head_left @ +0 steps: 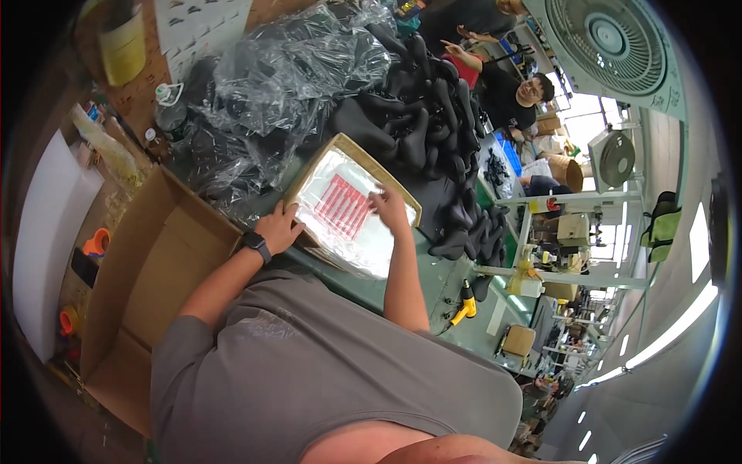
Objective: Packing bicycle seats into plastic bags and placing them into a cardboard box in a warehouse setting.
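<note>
A stack of clear plastic bags [340, 220] with red print lies in a shallow cardboard tray [365, 157] on the green worktable [456, 325]. My left hand [280, 226], with a dark watch on its wrist, rests on the tray's near left edge. My right hand [389, 209] lies on the top bag, fingertips pressed to the plastic near the red print. Whether the fingers pinch a bag cannot be told.
A heap of black bicycle saddles [425, 116] fills the table beyond the tray, with crumpled clear plastic wrap [286, 85] to the left. An open cardboard box [147, 286] stands at my left. A yellow tool [465, 301] lies at the table's edge. Another person [510, 93] works beyond the heap.
</note>
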Demonstrator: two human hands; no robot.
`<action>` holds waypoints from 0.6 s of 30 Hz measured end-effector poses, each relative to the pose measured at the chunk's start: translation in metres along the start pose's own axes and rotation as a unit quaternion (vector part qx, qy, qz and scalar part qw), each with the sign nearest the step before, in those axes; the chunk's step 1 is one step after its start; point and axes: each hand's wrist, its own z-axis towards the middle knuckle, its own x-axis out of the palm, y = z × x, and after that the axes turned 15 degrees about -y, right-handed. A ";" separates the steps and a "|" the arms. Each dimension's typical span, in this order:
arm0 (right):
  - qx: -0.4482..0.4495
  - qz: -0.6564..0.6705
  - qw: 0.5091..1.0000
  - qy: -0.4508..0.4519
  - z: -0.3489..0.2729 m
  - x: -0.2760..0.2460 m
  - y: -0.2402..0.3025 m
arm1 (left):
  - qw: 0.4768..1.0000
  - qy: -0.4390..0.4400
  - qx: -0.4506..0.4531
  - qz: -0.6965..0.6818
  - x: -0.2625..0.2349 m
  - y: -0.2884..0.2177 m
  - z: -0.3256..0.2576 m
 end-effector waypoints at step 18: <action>-0.228 -0.430 0.873 0.035 0.250 0.041 -0.046 | 0.967 0.166 0.190 -0.035 0.081 -0.155 0.090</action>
